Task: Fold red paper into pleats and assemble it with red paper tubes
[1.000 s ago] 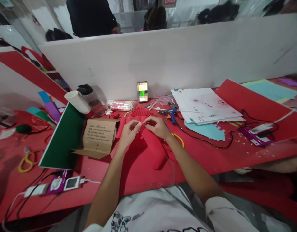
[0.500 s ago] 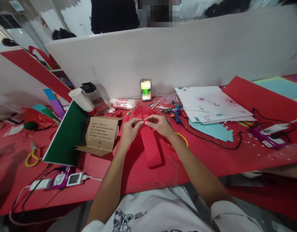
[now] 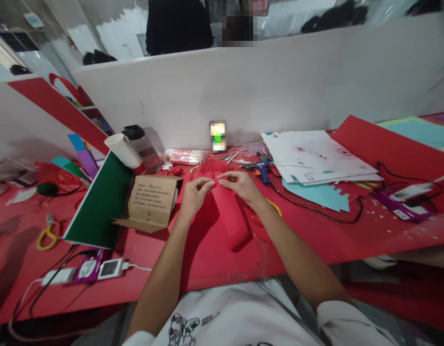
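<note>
A long red strip [image 3: 231, 221], of paper or thin foam, curves from my fingertips down toward the front of the table. My left hand [image 3: 197, 192] pinches its upper end between thumb and forefinger. Close beside it, my right hand [image 3: 241, 186] pinches the same end, and the two sets of fingertips almost meet. Just behind my hands lies a pleated red piece [image 3: 215, 166]. Yellow-handled scissors [image 3: 274, 206] are partly hidden by my right forearm.
A blue glue gun [image 3: 261, 169] with a black cord lies right of my hands. To the left are a cardboard box [image 3: 151, 199], a leaning green board [image 3: 101, 206] and a bottle [image 3: 144, 149]. A phone [image 3: 218, 137] stands at the back; white sheets [image 3: 319, 154] lie at the right.
The strip's lower end has swung slightly to the right and shows more of its broad face. Both hands stay pinched at nearly the same place.
</note>
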